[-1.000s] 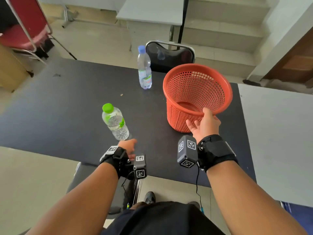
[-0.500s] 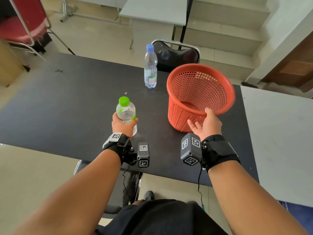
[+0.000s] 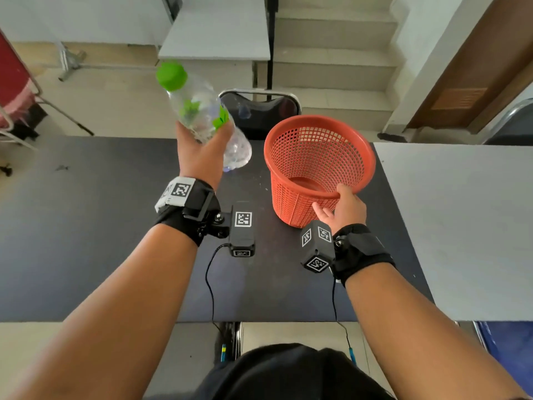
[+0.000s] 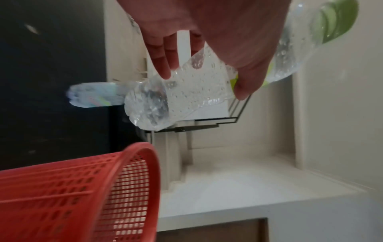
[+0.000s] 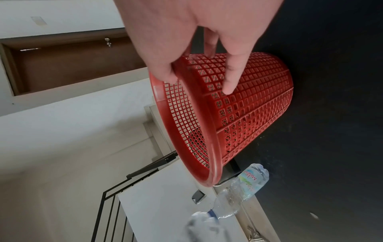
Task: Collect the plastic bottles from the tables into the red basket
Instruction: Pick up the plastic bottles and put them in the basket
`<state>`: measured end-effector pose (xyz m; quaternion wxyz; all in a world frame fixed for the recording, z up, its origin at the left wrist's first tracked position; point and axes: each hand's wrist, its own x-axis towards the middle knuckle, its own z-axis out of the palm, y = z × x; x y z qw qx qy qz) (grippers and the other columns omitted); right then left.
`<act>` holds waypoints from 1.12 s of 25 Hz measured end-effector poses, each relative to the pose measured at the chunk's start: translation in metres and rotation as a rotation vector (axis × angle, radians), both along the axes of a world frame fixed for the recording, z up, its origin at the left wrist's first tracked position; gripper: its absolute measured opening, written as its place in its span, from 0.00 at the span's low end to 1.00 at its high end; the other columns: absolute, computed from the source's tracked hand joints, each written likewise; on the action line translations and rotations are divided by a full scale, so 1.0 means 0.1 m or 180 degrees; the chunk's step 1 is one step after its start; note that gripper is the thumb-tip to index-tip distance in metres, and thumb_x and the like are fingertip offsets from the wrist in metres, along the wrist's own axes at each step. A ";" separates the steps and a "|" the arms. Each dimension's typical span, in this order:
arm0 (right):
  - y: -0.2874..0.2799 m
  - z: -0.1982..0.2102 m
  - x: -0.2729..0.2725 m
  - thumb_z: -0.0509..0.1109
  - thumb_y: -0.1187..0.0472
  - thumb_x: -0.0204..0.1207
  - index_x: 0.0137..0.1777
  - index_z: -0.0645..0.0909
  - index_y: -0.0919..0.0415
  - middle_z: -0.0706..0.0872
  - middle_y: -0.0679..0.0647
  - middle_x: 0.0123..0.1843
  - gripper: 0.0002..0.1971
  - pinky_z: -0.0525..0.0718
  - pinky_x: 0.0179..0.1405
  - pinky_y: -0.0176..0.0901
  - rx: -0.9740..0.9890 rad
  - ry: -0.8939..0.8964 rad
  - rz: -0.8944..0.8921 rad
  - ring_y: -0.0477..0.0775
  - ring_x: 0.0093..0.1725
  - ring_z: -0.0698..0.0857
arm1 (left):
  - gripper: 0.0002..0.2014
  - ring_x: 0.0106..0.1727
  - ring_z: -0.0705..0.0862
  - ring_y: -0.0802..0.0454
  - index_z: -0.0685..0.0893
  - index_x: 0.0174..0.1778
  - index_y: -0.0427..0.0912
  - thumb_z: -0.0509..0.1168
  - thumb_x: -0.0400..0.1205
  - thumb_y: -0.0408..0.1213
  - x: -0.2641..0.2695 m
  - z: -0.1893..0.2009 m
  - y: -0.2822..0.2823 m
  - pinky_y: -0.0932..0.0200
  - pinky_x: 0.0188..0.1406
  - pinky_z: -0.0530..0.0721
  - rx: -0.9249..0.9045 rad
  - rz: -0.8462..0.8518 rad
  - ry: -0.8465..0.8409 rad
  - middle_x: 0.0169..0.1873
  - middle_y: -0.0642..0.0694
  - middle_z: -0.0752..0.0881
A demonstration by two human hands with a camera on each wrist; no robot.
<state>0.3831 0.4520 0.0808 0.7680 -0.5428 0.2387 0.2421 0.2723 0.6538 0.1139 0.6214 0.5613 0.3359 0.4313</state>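
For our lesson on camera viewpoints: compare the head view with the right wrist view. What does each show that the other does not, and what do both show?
Only the head view shows the left hand gripping the green-capped bottle, lifted above the black table, and the grey table alongside.

Only the right wrist view shows the second bottle standing behind the basket, its label readable; in the head view the raised bottle and hand cover it.

Both show the right hand gripping the rim of the red basket, which holds no bottle yet.

red basket (image 3: 318,157) mouth open, second bottle (image 5: 251,180) beside
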 end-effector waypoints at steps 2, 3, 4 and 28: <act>0.03 -0.01 0.01 0.68 0.62 0.79 0.48 0.79 0.63 0.70 0.75 0.76 0.04 0.88 0.59 0.60 -0.0127 -0.0004 0.0060 0.71 0.75 0.73 | 0.26 0.63 0.85 0.49 0.74 0.61 0.56 0.75 0.69 0.49 0.08 0.14 0.03 0.36 0.65 0.83 0.0031 -0.0005 -0.0118 0.61 0.47 0.84; 0.05 -0.03 0.01 0.68 0.61 0.79 0.51 0.79 0.63 0.70 0.74 0.76 0.05 0.88 0.59 0.61 -0.0151 -0.0004 0.0105 0.71 0.74 0.73 | 0.26 0.63 0.85 0.50 0.73 0.62 0.56 0.74 0.71 0.48 0.12 0.18 0.02 0.36 0.65 0.83 0.0076 -0.0046 -0.0168 0.61 0.50 0.84; 0.07 -0.06 -0.01 0.68 0.61 0.79 0.53 0.79 0.63 0.70 0.74 0.75 0.07 0.88 0.60 0.61 -0.0150 0.0016 0.0155 0.72 0.75 0.73 | 0.25 0.63 0.85 0.51 0.72 0.63 0.55 0.74 0.72 0.47 0.15 0.23 -0.01 0.37 0.65 0.83 0.0114 -0.0135 -0.0247 0.60 0.51 0.84; -0.14 -0.17 -0.22 0.70 0.64 0.75 0.63 0.73 0.60 0.85 0.60 0.58 0.17 0.89 0.50 0.58 0.0168 -0.0149 0.0802 0.61 0.57 0.86 | 0.34 0.56 0.84 0.50 0.70 0.74 0.44 0.76 0.73 0.44 0.48 -0.24 -0.62 0.54 0.51 0.82 0.0746 -0.2500 0.2302 0.59 0.47 0.83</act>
